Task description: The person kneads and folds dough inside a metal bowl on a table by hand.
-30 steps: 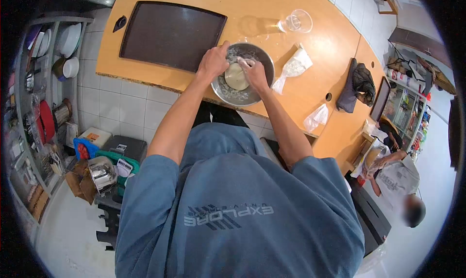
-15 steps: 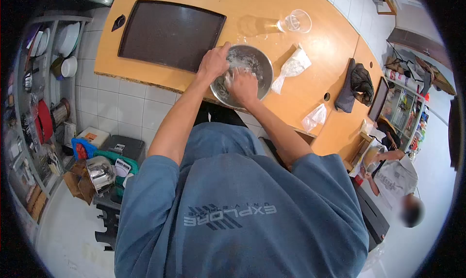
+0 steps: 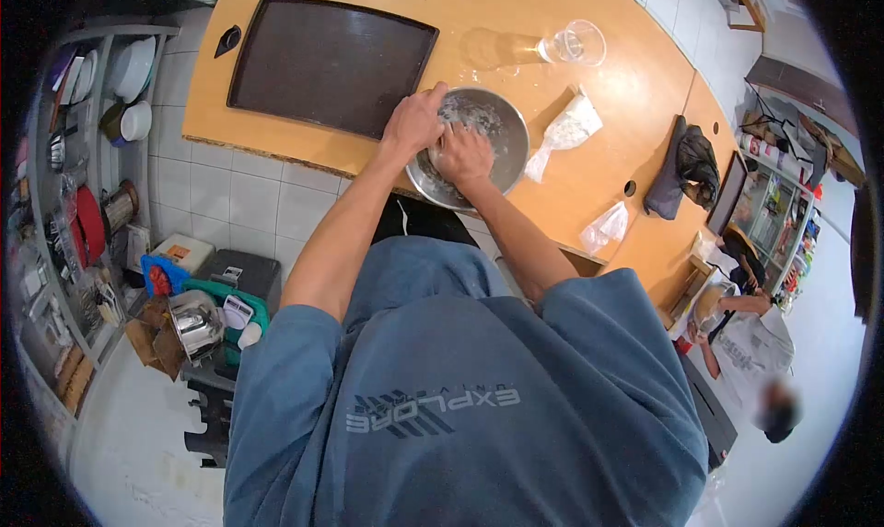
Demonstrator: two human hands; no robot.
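Observation:
A round steel mixing bowl (image 3: 515, 133) sits at the near edge of the wooden table, its inner wall smeared with whitish floury dough (image 3: 474, 113). My left hand (image 3: 416, 122) is closed over the bowl's left rim. Inside the bowl, my right hand (image 3: 465, 156) presses down with curled fingers into the dough, close to the left wall. Its fingertips are mostly hidden, and the lump under them barely shows. To the bowl's right lies a plastic bag of white powder (image 3: 573, 127).
A dark baking tray (image 3: 331, 65) lies left of the bowl. Beyond it are a clear cup (image 3: 575, 44) and, to the right, a smaller white bag (image 3: 605, 228) and dark cloth (image 3: 677, 173). Another person (image 3: 750, 343) holds something at the far right.
My right hand has shifted left and pushed in against the bowl's left side, near my left hand. My left hand keeps hold of the rim. The whole view has shifted slightly.

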